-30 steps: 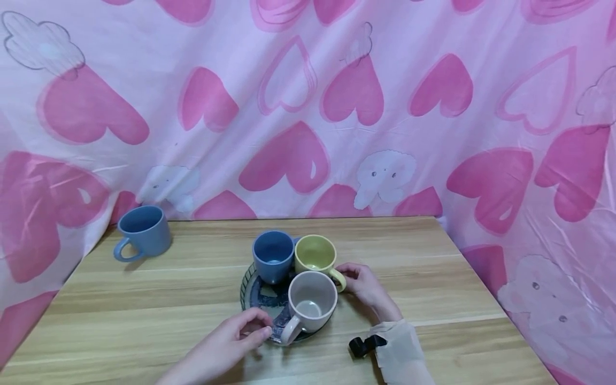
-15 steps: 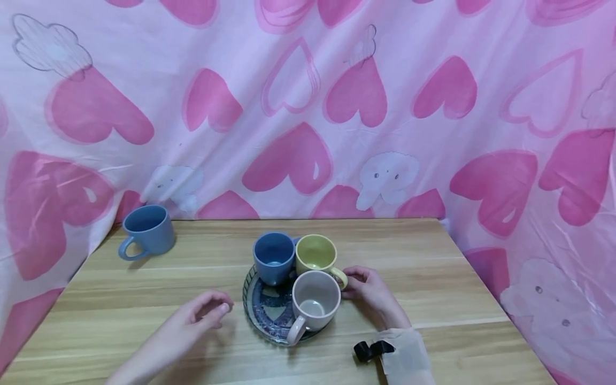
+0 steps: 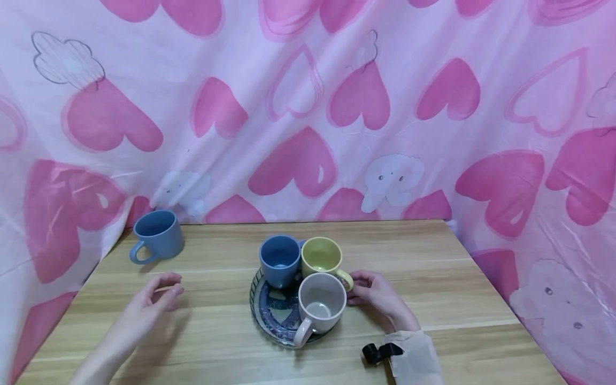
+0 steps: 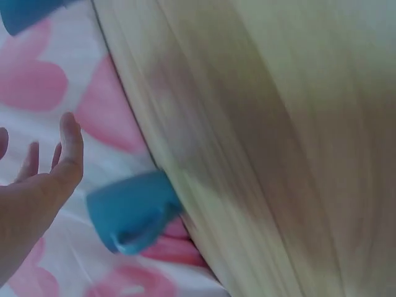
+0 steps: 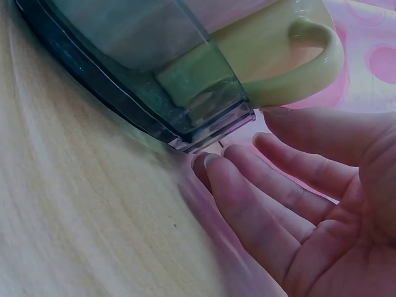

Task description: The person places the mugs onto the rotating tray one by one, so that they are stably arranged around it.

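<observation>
My left hand (image 3: pixel 146 305) is raised over the left of the table, holding nothing, its fingers loosely bent. Beyond it a blue mug (image 3: pixel 161 233) stands near the back left corner; the left wrist view also shows this blue mug (image 4: pixel 133 207) past the fingers. On a round dark see-through tray (image 3: pixel 269 326) are a blue mug (image 3: pixel 280 261), a yellow mug (image 3: pixel 321 255) and a pinkish-grey mug (image 3: pixel 321 302). My right hand (image 3: pixel 380 297) is at the tray's right side. Its thumb and fingertips (image 5: pixel 213 164) lie right at the clear rim (image 5: pixel 216 127), below the yellow handle.
The wooden table (image 3: pixel 216 342) carries everything. Behind and beside it hangs a pink cloth (image 3: pixel 308 107) printed with hearts. A black clip-like piece (image 3: pixel 380 353) sits at the right wrist, by a pale wrap (image 3: pixel 414 355).
My left hand has moved from the tray's front left edge away to the left, toward the lone blue mug. My right hand stays beside the tray. The view has shifted slightly.
</observation>
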`<state>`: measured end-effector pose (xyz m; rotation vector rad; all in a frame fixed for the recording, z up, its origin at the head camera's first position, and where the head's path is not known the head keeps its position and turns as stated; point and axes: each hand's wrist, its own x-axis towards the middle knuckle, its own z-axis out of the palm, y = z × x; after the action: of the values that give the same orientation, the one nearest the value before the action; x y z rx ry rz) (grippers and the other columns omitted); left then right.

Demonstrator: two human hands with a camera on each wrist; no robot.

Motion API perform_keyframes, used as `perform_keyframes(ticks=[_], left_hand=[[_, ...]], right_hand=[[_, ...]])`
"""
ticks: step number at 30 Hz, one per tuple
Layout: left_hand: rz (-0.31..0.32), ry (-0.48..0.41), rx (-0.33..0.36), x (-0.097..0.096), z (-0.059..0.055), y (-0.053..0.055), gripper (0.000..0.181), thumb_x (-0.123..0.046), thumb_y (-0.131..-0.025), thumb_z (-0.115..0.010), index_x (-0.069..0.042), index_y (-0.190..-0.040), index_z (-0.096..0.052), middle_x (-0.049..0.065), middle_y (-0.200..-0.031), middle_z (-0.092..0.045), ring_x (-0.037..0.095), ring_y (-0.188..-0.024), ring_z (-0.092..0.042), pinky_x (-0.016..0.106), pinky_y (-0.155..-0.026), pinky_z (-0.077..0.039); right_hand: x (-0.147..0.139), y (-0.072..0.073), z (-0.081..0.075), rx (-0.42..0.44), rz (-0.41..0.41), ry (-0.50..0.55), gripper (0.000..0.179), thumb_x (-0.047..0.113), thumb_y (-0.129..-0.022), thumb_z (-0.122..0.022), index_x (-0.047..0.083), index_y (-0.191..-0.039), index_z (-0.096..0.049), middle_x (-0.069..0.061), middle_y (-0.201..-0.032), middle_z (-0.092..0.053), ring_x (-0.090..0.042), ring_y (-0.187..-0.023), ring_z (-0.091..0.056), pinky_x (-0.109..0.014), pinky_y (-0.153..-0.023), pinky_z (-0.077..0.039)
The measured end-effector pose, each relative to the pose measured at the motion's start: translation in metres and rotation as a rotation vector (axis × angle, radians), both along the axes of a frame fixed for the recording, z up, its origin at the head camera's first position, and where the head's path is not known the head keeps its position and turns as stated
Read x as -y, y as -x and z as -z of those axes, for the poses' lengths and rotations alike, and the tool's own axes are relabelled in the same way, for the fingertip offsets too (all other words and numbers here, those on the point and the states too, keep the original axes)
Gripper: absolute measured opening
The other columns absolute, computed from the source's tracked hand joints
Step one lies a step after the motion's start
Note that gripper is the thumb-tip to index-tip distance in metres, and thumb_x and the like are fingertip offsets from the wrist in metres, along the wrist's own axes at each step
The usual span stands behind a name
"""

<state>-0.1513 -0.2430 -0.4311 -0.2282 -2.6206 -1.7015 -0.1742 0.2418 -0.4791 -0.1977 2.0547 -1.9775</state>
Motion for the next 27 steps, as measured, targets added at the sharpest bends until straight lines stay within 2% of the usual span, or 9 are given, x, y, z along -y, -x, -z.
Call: perform_keyframes(ticks=[5,9,13,15,17,20,24,27], left_hand=[[-0.054,0.101,0.026,0.032,0.005,0.023,0.046,-0.025,-0.106,-0.044,0.009,-0.135,-0.038,0.031,-0.127,-0.048,0.003,-0.086,-0.061,0.026,-0.072,-0.054],[-0.14,0.146,0.025,0.055,0.012,0.04,0.046,-0.024,-0.105,-0.041,0.014,-0.13,-0.035,0.035,-0.119,-0.048,0.002,-0.077,-0.059,0.022,-0.066,-0.053],[-0.268,0.077,0.052,0.068,0.017,0.052,0.048,-0.023,-0.104,-0.04,0.017,-0.127,-0.026,0.036,-0.117,-0.041,-0.003,-0.07,-0.057,0.017,-0.063,-0.052],[-0.321,0.02,0.077,0.071,0.018,0.058,0.055,-0.024,-0.102,-0.041,0.016,-0.132,-0.019,0.039,-0.123,-0.034,-0.006,-0.069,-0.055,0.015,-0.063,-0.052],[-0.347,-0.011,0.096,0.071,0.016,0.064,0.063,-0.025,-0.102,-0.043,0.015,-0.139,-0.011,0.042,-0.13,-0.027,-0.007,-0.069,-0.054,0.015,-0.063,-0.051],[-0.336,-0.022,0.12,0.072,0.012,0.075,0.07,-0.025,-0.102,-0.043,0.017,-0.144,-0.005,0.045,-0.137,-0.021,-0.008,-0.07,-0.053,0.015,-0.063,-0.052],[-0.289,0.024,0.14,0.072,0.011,0.085,0.059,-0.023,-0.104,-0.039,0.019,-0.14,-0.021,0.043,-0.134,-0.033,-0.005,-0.071,-0.057,0.016,-0.064,-0.053],[-0.285,0.017,0.137,0.074,0.014,0.088,0.052,-0.022,-0.105,-0.039,0.02,-0.134,-0.03,0.039,-0.126,-0.042,-0.002,-0.071,-0.061,0.018,-0.064,-0.054]], right_hand=[[0.0,0.001,-0.001,-0.014,0.001,-0.02,0.036,-0.002,-0.09,-0.063,-0.017,-0.122,-0.052,-0.017,-0.104,-0.067,-0.024,-0.089,-0.068,-0.041,-0.081,-0.056],[0.001,0.001,0.0,-0.026,0.003,-0.018,0.035,-0.004,-0.091,-0.061,-0.017,-0.121,-0.052,-0.017,-0.104,-0.067,-0.024,-0.088,-0.067,-0.041,-0.082,-0.056],[0.001,0.0,0.002,-0.031,-0.024,-0.011,0.033,-0.006,-0.092,-0.059,-0.019,-0.121,-0.05,-0.016,-0.104,-0.066,-0.023,-0.088,-0.067,-0.043,-0.083,-0.056],[0.001,0.0,0.003,-0.043,-0.038,-0.014,0.033,-0.007,-0.092,-0.057,-0.02,-0.121,-0.05,-0.017,-0.104,-0.066,-0.022,-0.088,-0.067,-0.043,-0.083,-0.056],[0.0,0.0,0.004,-0.064,-0.052,-0.027,0.033,-0.008,-0.091,-0.056,-0.021,-0.121,-0.05,-0.018,-0.105,-0.066,-0.021,-0.089,-0.067,-0.042,-0.083,-0.055],[-0.002,-0.001,0.005,-0.077,-0.067,-0.042,0.033,-0.008,-0.089,-0.057,-0.019,-0.12,-0.052,-0.018,-0.106,-0.066,-0.02,-0.092,-0.066,-0.041,-0.084,-0.055],[-0.005,-0.001,0.006,-0.063,-0.098,-0.031,0.037,-0.004,-0.09,-0.061,-0.017,-0.123,-0.053,-0.019,-0.109,-0.065,-0.023,-0.095,-0.066,-0.041,-0.086,-0.054],[-0.007,-0.001,0.007,-0.043,-0.132,0.008,0.04,-0.001,-0.091,-0.062,-0.015,-0.126,-0.051,-0.02,-0.113,-0.064,-0.027,-0.098,-0.066,-0.043,-0.088,-0.053]])
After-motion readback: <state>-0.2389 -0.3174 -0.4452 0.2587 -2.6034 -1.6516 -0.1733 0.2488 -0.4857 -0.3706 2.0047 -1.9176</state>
